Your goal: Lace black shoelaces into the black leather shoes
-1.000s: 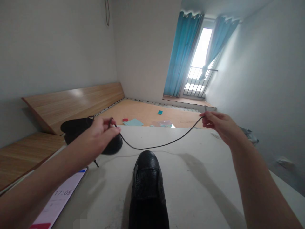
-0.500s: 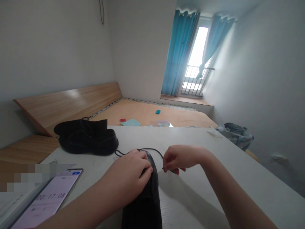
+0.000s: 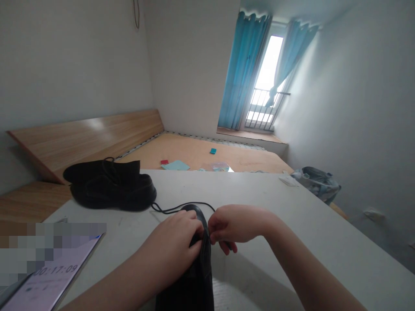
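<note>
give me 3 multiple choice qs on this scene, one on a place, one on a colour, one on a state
1. Where is the farther black shoe?
A) inside the grey bag
B) on the white table, left of the hands
C) on the windowsill

2. What colour is the lace?
A) white
B) red
C) black

3. What is the left hand doing?
A) gripping the near black shoe
B) resting on the phone
C) hanging empty

1: B, it sits near the table's left edge.
2: C, the cord shows black against the pale tabletop.
3: A, its fingers wrap around the shoe.
</note>
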A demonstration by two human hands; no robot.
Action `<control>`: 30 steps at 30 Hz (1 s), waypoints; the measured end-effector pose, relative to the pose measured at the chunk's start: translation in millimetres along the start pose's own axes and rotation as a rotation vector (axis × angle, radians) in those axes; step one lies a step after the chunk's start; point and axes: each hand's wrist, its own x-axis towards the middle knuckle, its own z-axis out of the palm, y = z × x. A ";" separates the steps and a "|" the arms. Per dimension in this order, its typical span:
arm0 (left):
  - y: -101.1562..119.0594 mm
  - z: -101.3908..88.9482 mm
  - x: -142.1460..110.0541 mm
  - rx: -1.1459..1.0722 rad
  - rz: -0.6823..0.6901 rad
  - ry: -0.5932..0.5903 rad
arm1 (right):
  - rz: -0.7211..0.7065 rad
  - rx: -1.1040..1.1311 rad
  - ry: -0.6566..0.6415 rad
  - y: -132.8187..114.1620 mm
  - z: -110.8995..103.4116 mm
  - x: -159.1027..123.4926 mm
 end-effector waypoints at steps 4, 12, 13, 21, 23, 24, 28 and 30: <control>-1.2 2.3 0.0 -0.025 0.002 0.018 | -0.029 0.079 -0.043 4.9 -0.5 5.7; 2.4 2.0 0.2 -0.034 -0.001 0.069 | -0.052 0.190 -0.098 14.1 -1.6 11.8; 2.7 1.8 -0.2 -0.031 -0.002 0.076 | -0.052 0.197 -0.096 14.4 -1.7 12.1; -0.2 8.0 -0.5 -0.035 -0.019 0.098 | -0.046 0.226 -0.112 18.5 -0.8 15.4; -0.1 7.7 -0.3 -0.042 -0.015 0.112 | -0.050 0.206 -0.118 18.2 -2.5 13.1; 0.0 6.2 -0.5 -0.045 -0.011 0.120 | -0.049 0.187 -0.114 17.6 -4.0 11.0; -1.1 -12.2 -4.8 -0.053 -0.005 0.177 | -0.008 0.072 -0.030 14.8 -12.8 -2.1; -3.6 -27.6 -8.8 -0.076 -0.012 0.269 | 0.026 0.011 0.031 14.8 -16.6 -7.7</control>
